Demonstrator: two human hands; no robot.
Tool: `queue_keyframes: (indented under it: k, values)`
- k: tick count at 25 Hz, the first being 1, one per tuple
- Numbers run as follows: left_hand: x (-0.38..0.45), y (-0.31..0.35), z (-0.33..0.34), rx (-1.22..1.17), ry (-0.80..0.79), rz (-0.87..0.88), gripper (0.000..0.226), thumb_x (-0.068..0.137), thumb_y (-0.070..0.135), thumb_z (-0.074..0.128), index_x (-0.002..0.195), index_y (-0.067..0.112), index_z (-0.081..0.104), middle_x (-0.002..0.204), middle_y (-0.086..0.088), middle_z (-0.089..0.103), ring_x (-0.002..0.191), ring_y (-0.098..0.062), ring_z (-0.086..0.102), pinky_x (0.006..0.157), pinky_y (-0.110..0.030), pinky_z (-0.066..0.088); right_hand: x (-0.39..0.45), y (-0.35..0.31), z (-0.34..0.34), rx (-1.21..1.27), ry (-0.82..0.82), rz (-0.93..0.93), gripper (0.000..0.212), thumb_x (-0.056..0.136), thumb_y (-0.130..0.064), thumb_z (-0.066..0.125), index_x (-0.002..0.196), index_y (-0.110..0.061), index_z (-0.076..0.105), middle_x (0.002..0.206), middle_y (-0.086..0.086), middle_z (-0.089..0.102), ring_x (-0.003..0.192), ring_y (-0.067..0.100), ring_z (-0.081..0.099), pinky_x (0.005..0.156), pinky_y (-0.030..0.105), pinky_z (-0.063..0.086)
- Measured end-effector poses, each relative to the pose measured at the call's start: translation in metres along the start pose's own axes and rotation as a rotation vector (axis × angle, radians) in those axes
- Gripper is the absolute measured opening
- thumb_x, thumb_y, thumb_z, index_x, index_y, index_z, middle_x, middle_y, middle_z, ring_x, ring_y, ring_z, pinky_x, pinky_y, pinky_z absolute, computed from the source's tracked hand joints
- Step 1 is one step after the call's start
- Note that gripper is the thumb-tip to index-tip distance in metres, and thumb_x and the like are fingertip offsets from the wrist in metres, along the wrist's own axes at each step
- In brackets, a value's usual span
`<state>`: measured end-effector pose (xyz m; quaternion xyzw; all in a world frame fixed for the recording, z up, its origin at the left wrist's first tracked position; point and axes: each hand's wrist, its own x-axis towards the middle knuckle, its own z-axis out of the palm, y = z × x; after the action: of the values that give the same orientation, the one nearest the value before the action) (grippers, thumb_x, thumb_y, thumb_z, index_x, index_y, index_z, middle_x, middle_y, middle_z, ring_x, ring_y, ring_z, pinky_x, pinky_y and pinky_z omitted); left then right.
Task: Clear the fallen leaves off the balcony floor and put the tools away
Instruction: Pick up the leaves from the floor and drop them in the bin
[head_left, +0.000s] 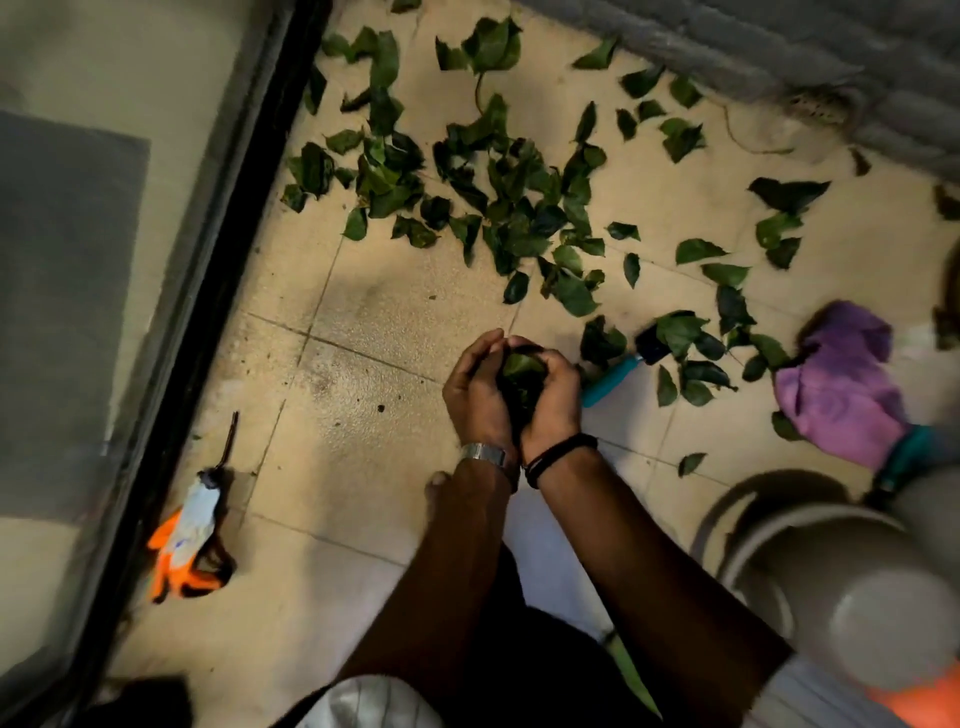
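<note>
Several dark green fallen leaves (498, 208) lie scattered over the beige tiled balcony floor (363, 332), thickest in the upper middle. My left hand (475, 392) and my right hand (553, 395) are cupped together just above the floor, pressed around a bunch of leaves (522, 371). A blue-handled tool (610, 382) lies on the tiles just right of my hands, its dark head half under leaves. An orange and white glove (189, 540) lies on the floor at the lower left.
A grey bucket (810, 561) stands at the lower right, with a purple cloth (841, 379) beyond it. A black door track (208, 291) borders the floor on the left. A grey wall (779, 47) with a drain grille closes the far side.
</note>
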<state>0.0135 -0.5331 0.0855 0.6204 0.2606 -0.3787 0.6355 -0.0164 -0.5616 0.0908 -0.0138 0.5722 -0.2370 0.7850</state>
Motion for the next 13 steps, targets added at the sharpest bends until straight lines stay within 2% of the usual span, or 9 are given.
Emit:
queue_keyframes:
  k: [2,5,8,11,13]
  values:
    - [-0.053,0.042,0.004,-0.005,0.008,0.009,0.023,0.092,-0.008,0.057,0.108,-0.003,0.071,0.087,-0.006,0.074,0.077,-0.012,0.070,0.067,-0.020,0.056,-0.059,-0.016,0.023,0.026,-0.033,0.022,0.026,0.091,-0.015,0.043,0.083,-0.009,0.068,0.079,0.006,0.071,0.079,0.021,0.067,0.081,0.028,0.052]
    - [-0.132,0.101,-0.001,-0.010,-0.028,0.031,0.026,0.092,-0.004,0.059,0.115,-0.002,0.071,0.100,-0.013,0.075,0.091,-0.021,0.071,0.078,-0.027,0.058,-0.151,-0.036,0.057,0.050,-0.054,0.067,0.024,0.093,-0.017,0.048,0.095,-0.009,0.070,0.084,0.006,0.072,0.078,0.018,0.071,0.077,0.026,0.055]
    - [-0.216,0.168,-0.012,0.014,-0.065,0.099,0.027,0.091,0.003,0.064,0.116,0.002,0.072,0.109,-0.014,0.074,0.102,-0.024,0.070,0.090,-0.033,0.057,-0.248,-0.051,0.092,0.052,-0.081,0.140,0.022,0.096,-0.021,0.052,0.100,-0.011,0.071,0.090,0.007,0.073,0.085,0.020,0.070,0.080,0.028,0.054]
    - [-0.295,0.224,-0.033,-0.023,-0.069,0.157,0.030,0.090,0.003,0.063,0.119,0.000,0.070,0.110,-0.013,0.074,0.106,-0.025,0.069,0.098,-0.037,0.055,-0.348,-0.054,0.121,0.073,-0.138,0.220,0.024,0.098,-0.023,0.051,0.101,-0.011,0.070,0.093,0.008,0.073,0.090,0.021,0.069,0.083,0.029,0.053]
    - [-0.343,0.255,-0.048,-0.074,-0.045,0.160,0.031,0.092,-0.002,0.059,0.123,-0.002,0.067,0.111,-0.014,0.072,0.105,-0.023,0.069,0.096,-0.034,0.055,-0.401,-0.050,0.134,0.051,-0.166,0.233,0.024,0.098,-0.023,0.050,0.104,-0.011,0.070,0.096,0.008,0.072,0.094,0.021,0.069,0.086,0.030,0.053]
